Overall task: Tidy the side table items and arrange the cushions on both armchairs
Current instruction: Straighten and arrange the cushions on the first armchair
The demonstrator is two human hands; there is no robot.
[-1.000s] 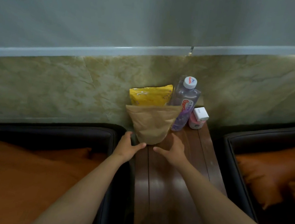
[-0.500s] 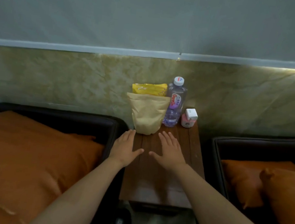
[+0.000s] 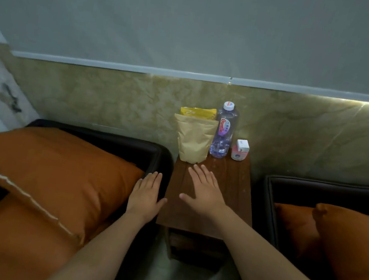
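Both hands have drawn back from the brown paper pouch (image 3: 194, 141), which now stands untouched at the rear of the side table (image 3: 230, 191).

The pouch stands upright at the table's back left; a yellow packet (image 3: 197, 112) rises directly behind it, a clear water bottle (image 3: 224, 130) touches its right side, and a small pink-and-white container (image 3: 239, 150) sits just right of the bottle. The right hand (image 3: 205, 193) lies over the table's middle, fingers flat, spread and gripping nothing, fingertips just short of the pouch. The left hand (image 3: 147, 193), equally flat and empty, is over the dark arm of the left armchair (image 3: 154, 152), beside the table's left edge. An orange cushion (image 3: 44, 174) fills that chair; further orange cushions (image 3: 345, 250) lie in the right armchair (image 3: 311, 189).
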